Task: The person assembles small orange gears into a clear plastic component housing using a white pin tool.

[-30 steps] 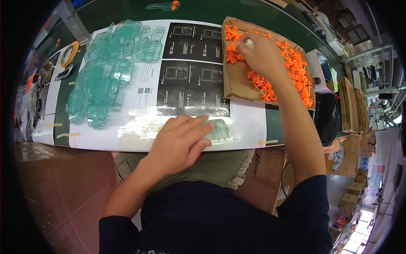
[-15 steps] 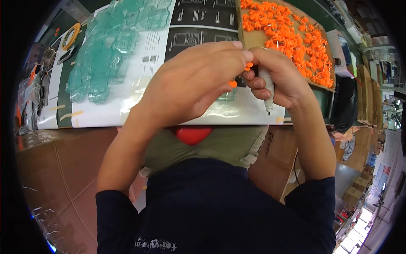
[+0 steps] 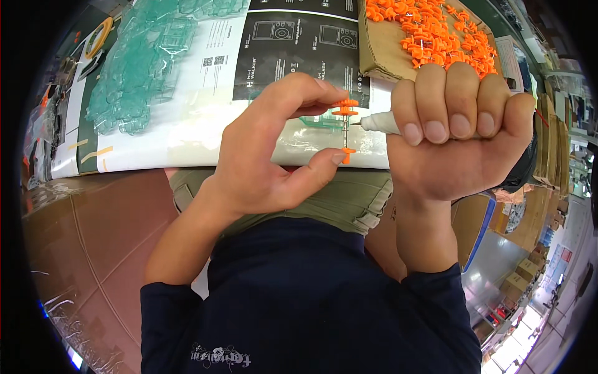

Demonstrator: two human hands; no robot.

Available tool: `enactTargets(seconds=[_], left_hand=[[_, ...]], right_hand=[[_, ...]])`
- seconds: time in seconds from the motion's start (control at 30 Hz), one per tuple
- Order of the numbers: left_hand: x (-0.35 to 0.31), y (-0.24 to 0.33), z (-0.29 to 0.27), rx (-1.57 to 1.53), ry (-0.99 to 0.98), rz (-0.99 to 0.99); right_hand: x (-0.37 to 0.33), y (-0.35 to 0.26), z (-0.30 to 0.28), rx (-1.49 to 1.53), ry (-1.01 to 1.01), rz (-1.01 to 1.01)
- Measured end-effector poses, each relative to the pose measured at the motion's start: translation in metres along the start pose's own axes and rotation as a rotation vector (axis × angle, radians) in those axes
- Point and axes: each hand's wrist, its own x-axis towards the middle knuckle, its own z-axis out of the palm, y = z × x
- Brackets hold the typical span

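My left hand (image 3: 265, 149) pinches a thin metal axle with orange plastic gears (image 3: 345, 112) between thumb and index finger. The axle stands lengthwise to my body, with two orange discs at its far end and one orange piece at the near end by the thumb. In my right hand (image 3: 458, 140), fingers wrapped over it, is a white squeeze bottle (image 3: 380, 122) with a fine dark tip. That tip points left at the axle, just below the orange discs; whether it touches, I cannot tell. A clear green plastic part (image 3: 319, 122) lies behind the axle on the table.
Many clear green plastic parts (image 3: 146, 68) are heaped on the left of the white-and-black printed sheet (image 3: 274, 68). A cardboard tray (image 3: 379, 62) at the far right holds orange gear axles (image 3: 430, 40). A roll of yellow tape (image 3: 99, 37) lies far left.
My hands have moved apart. The right hand has turned over into a fist round the bottle, its tip swinging from pointing toward me to pointing left. The axle now shows fully.
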Motion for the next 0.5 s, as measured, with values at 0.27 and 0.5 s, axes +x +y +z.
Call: enactTargets(seconds=[0.27,0.5], left_hand=[[-0.005,-0.001,0.008,-0.028,0.047,0.003],[-0.006,-0.005,0.008,0.071,0.006,0.045]], right_hand=[[-0.009,0.000,0.001,-0.051,0.007,-0.041],[-0.014,0.004,-0.003,-0.010,-0.059,0.067]])
